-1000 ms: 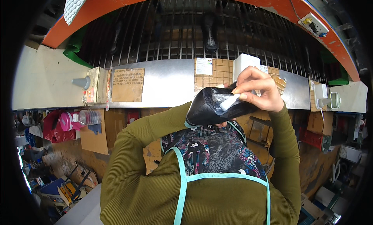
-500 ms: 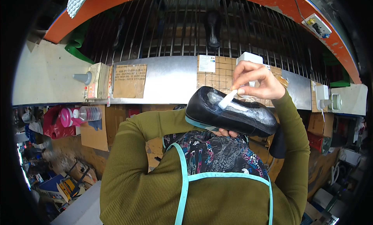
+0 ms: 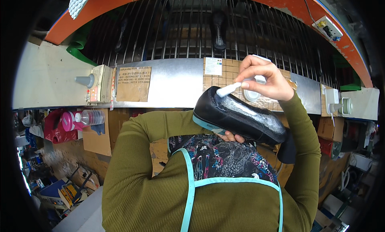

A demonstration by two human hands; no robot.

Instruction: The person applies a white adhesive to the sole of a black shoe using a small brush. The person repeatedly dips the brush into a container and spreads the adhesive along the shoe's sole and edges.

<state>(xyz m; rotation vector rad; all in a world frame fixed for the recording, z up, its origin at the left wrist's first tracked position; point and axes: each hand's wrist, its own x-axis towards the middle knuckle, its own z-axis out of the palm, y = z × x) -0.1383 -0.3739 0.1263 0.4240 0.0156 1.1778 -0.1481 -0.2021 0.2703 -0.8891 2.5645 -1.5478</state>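
Observation:
A black shoe upper [image 3: 237, 123], with a light-blue end below its left side, is held bottom up and tilted in front of my chest. Whitish, wet-looking streaks [image 3: 252, 111] run along its underside. My left hand [image 3: 232, 137] grips it from below; only the fingertips show, the rest being hidden behind the shoe. Between thumb and fingers of my right hand [image 3: 266, 83] is a small white brush [image 3: 229, 90], its tip against the left end of the underside. Behind that hand a white container [image 3: 252, 95] stands on the cardboard, partly covered.
Beyond the metal worktop [image 3: 176, 81] lies a rack of metal rods [image 3: 172, 27] carrying another dark shoe upper [image 3: 219, 31]. At left are a cardboard piece [image 3: 133, 84] and a box with a grey cone [image 3: 85, 80]. A power socket [image 3: 328, 27] sits on the orange frame.
The brush has moved left and slightly up along the underside to its left end. The shoe is tilted a little more, showing more of its near side and light-blue end.

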